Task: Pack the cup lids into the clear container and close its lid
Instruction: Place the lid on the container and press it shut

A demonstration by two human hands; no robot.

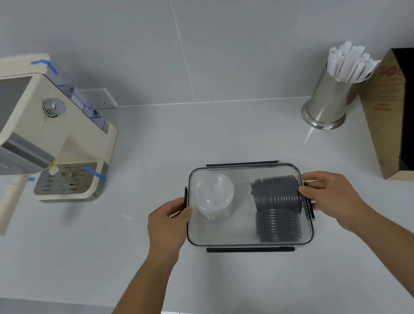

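Note:
The clear container [230,235] sits on the grey counter with its transparent lid on top. Inside, a stack of clear cup lids [214,197] lies at the left and two stacks of dark grey cup lids [277,208] lie at the right. Black latches run along the container's far and near edges. My left hand [169,223] grips the container's left end, thumb on the lid's top and fingers over the side latch. My right hand [328,190] grips the right end the same way, thumb touching the lid's rim.
A cream espresso machine [31,138] stands at the back left. A steel cup of wrapped straws [334,98] stands at the back right, beside a brown and black box [412,120] holding white cups. The counter's front edge [87,302] drops to a tiled floor.

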